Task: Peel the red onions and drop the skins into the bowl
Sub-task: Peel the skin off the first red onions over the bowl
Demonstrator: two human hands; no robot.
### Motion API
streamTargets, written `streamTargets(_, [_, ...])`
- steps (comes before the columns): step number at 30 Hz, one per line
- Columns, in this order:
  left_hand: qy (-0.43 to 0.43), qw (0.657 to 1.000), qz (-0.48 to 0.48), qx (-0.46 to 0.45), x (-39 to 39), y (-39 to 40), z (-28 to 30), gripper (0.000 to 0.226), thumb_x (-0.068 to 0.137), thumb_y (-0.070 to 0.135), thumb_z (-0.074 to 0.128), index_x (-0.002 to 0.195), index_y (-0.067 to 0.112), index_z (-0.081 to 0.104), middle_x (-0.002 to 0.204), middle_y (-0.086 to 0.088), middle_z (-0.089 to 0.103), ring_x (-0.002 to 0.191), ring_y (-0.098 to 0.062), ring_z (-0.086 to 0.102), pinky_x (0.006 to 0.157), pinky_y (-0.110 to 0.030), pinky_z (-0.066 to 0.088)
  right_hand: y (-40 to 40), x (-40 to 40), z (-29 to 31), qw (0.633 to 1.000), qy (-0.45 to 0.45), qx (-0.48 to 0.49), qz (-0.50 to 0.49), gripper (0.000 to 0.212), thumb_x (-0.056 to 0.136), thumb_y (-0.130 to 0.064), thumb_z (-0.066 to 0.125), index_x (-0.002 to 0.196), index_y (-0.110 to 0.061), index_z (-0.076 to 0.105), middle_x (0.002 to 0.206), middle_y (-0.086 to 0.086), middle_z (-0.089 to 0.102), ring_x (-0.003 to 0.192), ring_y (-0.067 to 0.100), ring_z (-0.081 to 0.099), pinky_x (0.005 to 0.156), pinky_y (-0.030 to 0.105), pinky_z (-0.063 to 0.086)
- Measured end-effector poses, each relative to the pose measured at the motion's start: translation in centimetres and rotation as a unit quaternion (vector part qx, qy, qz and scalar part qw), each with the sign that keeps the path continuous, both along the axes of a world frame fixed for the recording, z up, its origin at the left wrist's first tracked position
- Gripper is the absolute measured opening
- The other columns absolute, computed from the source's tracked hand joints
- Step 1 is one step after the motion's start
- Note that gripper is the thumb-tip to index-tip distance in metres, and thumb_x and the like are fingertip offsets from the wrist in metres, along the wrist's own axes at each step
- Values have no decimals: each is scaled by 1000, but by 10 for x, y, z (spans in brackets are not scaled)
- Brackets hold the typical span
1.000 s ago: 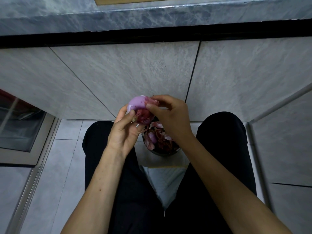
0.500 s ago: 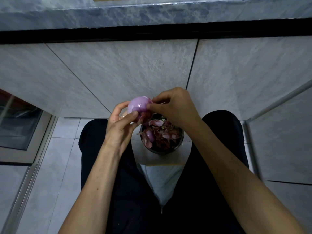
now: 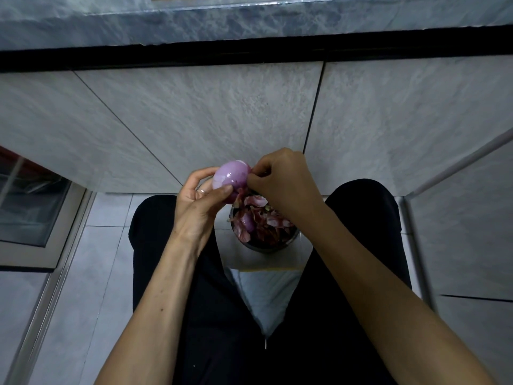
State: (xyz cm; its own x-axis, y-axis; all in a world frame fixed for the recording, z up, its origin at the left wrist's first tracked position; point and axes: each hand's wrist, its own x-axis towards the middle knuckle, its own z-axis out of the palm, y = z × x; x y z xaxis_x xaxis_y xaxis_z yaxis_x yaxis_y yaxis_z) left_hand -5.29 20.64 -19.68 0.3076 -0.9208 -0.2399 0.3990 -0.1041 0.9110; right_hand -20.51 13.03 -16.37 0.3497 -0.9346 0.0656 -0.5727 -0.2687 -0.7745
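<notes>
My left hand (image 3: 198, 200) grips a mostly peeled, glossy purple red onion (image 3: 231, 177) between thumb and fingers, just above the left rim of the bowl. My right hand (image 3: 283, 180) pinches a strip of skin at the onion's right side, its fingertips against the bulb. Dark red skin still hangs from the onion's underside. Below them a dark round bowl (image 3: 263, 247) sits between my knees, filled with several pink and red onion skins (image 3: 262, 218) and one small purple onion piece (image 3: 248, 221).
I sit with black-trousered legs (image 3: 155, 245) either side of the bowl, which stands on a pale stool or board (image 3: 266, 262). A grey tiled cabinet front (image 3: 194, 120) rises close ahead under a marble counter edge (image 3: 249, 26). A glass-fronted unit (image 3: 30, 201) is at left.
The onion has been turned so its peeled purple side faces up, and less dark skin shows. My right hand shifted from on top of the onion to its right side, uncovering more of the bowl.
</notes>
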Motion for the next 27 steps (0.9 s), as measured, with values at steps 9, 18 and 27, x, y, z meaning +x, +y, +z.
streamTargets(9, [-22, 1000, 6, 2, -2, 1, -6, 44, 56, 16, 86, 96, 21, 70, 92, -13, 74, 76, -26, 67, 73, -32, 55, 4, 3, -11, 999, 29, -19, -16, 23, 76, -11, 63, 57, 2, 63, 56, 16, 62, 54, 28, 58, 58, 38, 49])
streamTargets(18, [94, 995, -42, 14, 1, -1, -1, 43, 64, 6, 82, 102, 16, 65, 91, -9, 71, 87, -23, 65, 87, -35, 59, 0, -11, -9, 990, -117, 32, -65, 7, 71, -12, 70, 65, -13, 73, 65, -7, 69, 61, 9, 64, 63, 22, 53])
streamTargets(27, [129, 991, -40, 20, 2, -6, -7, 71, 42, 27, 102, 104, 16, 67, 98, -13, 70, 103, -35, 57, 98, -45, 53, 2, -16, -13, 970, -198, 130, -58, 15, 79, -28, 75, 91, -19, 76, 83, -7, 75, 78, 9, 71, 81, 39, 59])
